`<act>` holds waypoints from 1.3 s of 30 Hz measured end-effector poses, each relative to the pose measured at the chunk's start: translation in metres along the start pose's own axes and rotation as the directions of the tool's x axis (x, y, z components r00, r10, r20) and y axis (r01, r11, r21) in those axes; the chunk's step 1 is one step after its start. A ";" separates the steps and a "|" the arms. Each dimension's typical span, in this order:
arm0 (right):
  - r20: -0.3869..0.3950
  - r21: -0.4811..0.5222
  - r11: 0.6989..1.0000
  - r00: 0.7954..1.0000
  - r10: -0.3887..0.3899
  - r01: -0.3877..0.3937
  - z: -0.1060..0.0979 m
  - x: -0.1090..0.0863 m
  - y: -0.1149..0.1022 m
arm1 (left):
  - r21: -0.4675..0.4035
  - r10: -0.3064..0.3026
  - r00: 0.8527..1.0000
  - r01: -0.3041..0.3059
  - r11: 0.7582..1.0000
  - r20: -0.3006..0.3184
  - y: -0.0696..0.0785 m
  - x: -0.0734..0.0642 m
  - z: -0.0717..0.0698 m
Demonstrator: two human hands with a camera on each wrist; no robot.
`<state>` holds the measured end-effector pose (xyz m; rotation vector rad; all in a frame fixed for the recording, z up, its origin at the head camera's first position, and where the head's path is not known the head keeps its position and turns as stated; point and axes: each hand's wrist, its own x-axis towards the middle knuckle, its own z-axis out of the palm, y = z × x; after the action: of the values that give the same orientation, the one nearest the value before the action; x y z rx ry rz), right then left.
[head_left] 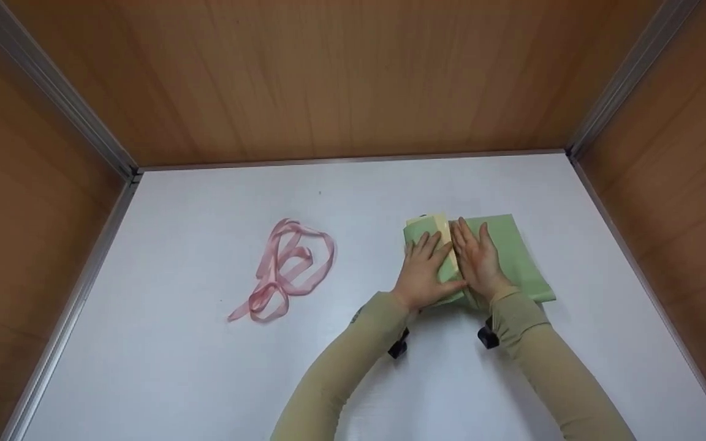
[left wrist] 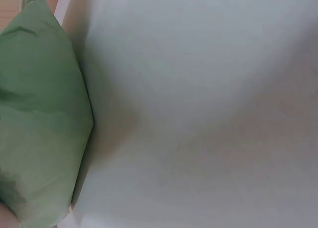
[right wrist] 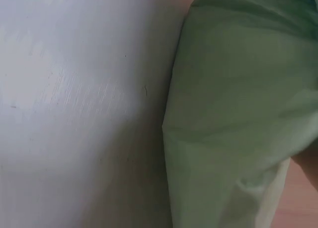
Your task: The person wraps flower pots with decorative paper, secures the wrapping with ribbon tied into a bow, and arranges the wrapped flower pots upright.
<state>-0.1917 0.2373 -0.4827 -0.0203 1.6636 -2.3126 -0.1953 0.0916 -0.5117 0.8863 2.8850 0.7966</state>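
Note:
Green wrapping paper (head_left: 515, 251) lies at the right of the table, its left part folded up around something. A pale yellow strip (head_left: 445, 231) shows along the fold. Fingers spread, my left hand (head_left: 423, 275) presses flat on the folded left part. My right hand (head_left: 477, 260) stands on its edge beside it, straight fingers against the fold and palm turned partly up. In the left wrist view the creased paper (left wrist: 44, 114) fills the left side. Seen from the right wrist, the paper (right wrist: 228, 99) bulges up from the table. What lies inside it is mostly hidden.
A loosely looped pink ribbon (head_left: 279, 269) rests on the white table (head_left: 175, 245), left of the paper. Wooden panels (head_left: 353, 79) with metal corner rails (head_left: 83, 104) enclose the table at the back and both sides.

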 end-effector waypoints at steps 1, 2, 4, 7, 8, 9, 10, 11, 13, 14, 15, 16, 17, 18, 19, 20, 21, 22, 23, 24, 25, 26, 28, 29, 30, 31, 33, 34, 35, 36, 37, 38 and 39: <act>-0.003 0.010 1.000 1.000 0.003 -0.003 -0.001 0.000 -0.001 | -0.002 -0.002 1.000 0.002 1.000 0.006 0.000 0.000 0.000; -0.009 0.019 1.000 1.000 0.004 -0.004 -0.002 0.000 -0.001 | -0.003 -0.004 1.000 0.005 1.000 0.011 0.000 0.001 0.000; -0.022 0.035 0.999 1.000 0.007 -0.006 -0.004 0.001 -0.004 | -0.014 -0.008 1.000 0.008 1.000 0.015 0.000 0.001 0.000; -0.059 0.047 0.999 0.998 0.005 -0.002 -0.008 0.000 -0.013 | -0.026 -0.015 1.000 0.016 1.000 0.017 0.001 0.001 -0.001; -0.072 0.044 0.999 0.997 0.003 0.000 -0.010 -0.001 -0.017 | -0.028 -0.017 1.000 0.018 0.999 0.021 0.002 0.001 -0.002; -0.085 0.037 0.999 0.996 0.003 0.000 -0.012 -0.001 -0.022 | -0.031 -0.021 0.999 0.022 0.999 0.027 0.002 0.002 -0.002; -0.101 0.025 1.000 0.995 0.004 -0.001 -0.014 -0.002 -0.027 | -0.034 -0.024 0.999 0.026 0.999 0.032 0.002 0.002 -0.003; -0.117 0.013 1.000 0.993 0.007 -0.006 -0.017 -0.003 -0.032 | -0.036 -0.028 0.999 0.029 0.999 0.036 0.002 0.001 -0.003; -0.151 -0.021 1.000 0.988 0.018 -0.021 -0.022 -0.004 -0.044 | -0.036 -0.033 0.998 0.035 0.999 0.044 0.003 0.001 -0.004; -0.170 -0.047 0.998 0.985 0.031 -0.039 -0.025 -0.005 -0.050 | -0.036 -0.036 0.998 0.038 0.999 0.047 0.003 0.001 -0.005; -0.189 -0.079 0.995 0.981 0.046 -0.062 -0.029 -0.006 -0.056 | -0.035 -0.037 0.998 0.039 0.999 0.048 0.003 0.001 -0.005; -0.206 -0.117 0.989 0.977 0.062 -0.088 -0.033 -0.006 -0.061 | -0.033 -0.037 0.998 0.039 0.999 0.049 0.003 0.001 -0.005; -0.216 -0.155 0.981 0.973 0.083 -0.118 -0.038 -0.007 -0.066 | -0.030 -0.037 0.998 0.039 0.999 0.049 0.003 0.001 -0.005; -0.227 -0.196 0.969 0.968 0.106 -0.152 -0.043 -0.009 -0.070 | -0.029 -0.037 0.998 0.038 0.999 0.050 0.002 0.001 -0.005; -0.236 -0.245 0.951 0.963 0.131 -0.190 -0.048 -0.010 -0.075 | -0.028 -0.038 0.998 0.039 0.999 0.050 0.002 0.001 -0.005; -0.246 -0.291 0.930 0.957 0.153 -0.224 -0.053 -0.012 -0.078 | -0.028 -0.037 0.998 0.039 0.999 0.050 0.002 0.001 -0.005; -0.253 -0.333 0.909 0.953 0.169 -0.249 -0.059 -0.014 -0.081 | -0.029 -0.037 0.998 0.038 0.999 0.050 0.002 0.001 -0.005; -0.260 -0.370 0.888 0.948 0.182 -0.272 -0.065 -0.017 -0.084 | -0.028 -0.037 0.998 0.038 0.999 0.051 0.001 0.001 -0.006; -0.271 -0.396 0.870 0.942 0.196 -0.295 -0.070 -0.020 -0.085 | -0.027 -0.036 0.998 0.037 0.999 0.051 0.001 0.001 -0.006; -0.286 -0.424 0.848 0.935 0.208 -0.318 -0.075 -0.023 -0.087 | -0.026 -0.036 0.998 0.037 0.999 0.052 0.001 0.001 -0.006; -0.301 -0.446 0.828 0.928 0.218 -0.339 -0.080 -0.026 -0.087 | -0.024 -0.037 0.998 0.038 0.999 0.052 0.001 0.002 -0.006; -0.313 -0.463 0.811 0.922 0.228 -0.358 -0.085 -0.029 -0.088 | -0.022 -0.036 0.998 0.037 0.999 0.053 0.001 0.002 -0.006; -0.338 -0.485 0.775 0.904 0.261 -0.405 -0.094 -0.033 -0.086 | -0.015 -0.039 0.998 0.040 0.999 0.056 0.001 0.002 -0.006; -0.364 -0.487 0.757 0.889 0.279 -0.436 -0.098 -0.035 -0.085 | -0.012 -0.041 0.998 0.042 0.999 0.056 0.001 0.002 -0.006; -0.371 -0.486 0.741 0.877 0.305 -0.463 -0.102 -0.036 -0.083 | -0.009 -0.042 0.998 0.043 0.999 0.056 0.001 0.002 -0.006; -0.377 -0.475 0.731 0.864 0.333 -0.490 -0.107 -0.038 -0.081 | -0.006 -0.043 0.998 0.043 0.999 0.056 0.001 0.002 -0.006; -0.402 -0.439 0.713 0.829 0.389 -0.547 -0.117 -0.042 -0.075 | -0.008 -0.040 0.997 0.041 0.999 0.058 0.002 0.001 -0.006; -0.418 -0.411 0.706 0.807 0.417 -0.577 -0.124 -0.044 -0.071 | -0.008 -0.038 0.998 0.039 0.999 0.059 0.003 0.001 -0.006; -0.417 -0.377 0.706 0.791 0.449 -0.600 -0.130 -0.045 -0.067 | -0.011 -0.036 0.998 0.037 0.999 0.060 0.003 0.001 -0.006; -0.403 -0.338 0.710 0.777 0.484 -0.618 -0.135 -0.047 -0.064 | -0.012 -0.035 0.998 0.035 0.999 0.059 0.003 0.000 -0.006; -0.393 -0.292 0.717 0.763 0.513 -0.632 -0.140 -0.048 -0.060 | -0.014 -0.034 0.998 0.035 0.999 0.060 0.003 0.000 -0.006; -0.383 -0.254 0.723 0.753 0.535 -0.643 -0.145 -0.049 -0.056 | -0.020 -0.034 0.998 0.035 0.999 0.058 0.003 0.000 -0.006; -0.365 -0.213 0.732 0.748 0.555 -0.647 -0.147 -0.050 -0.053 | -0.024 -0.034 0.998 0.035 0.999 0.055 0.003 -0.001 -0.006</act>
<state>-0.1821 0.4005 -0.4740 0.7116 1.8104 -1.5724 -0.1941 0.0908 -0.5050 0.8398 2.8289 0.7910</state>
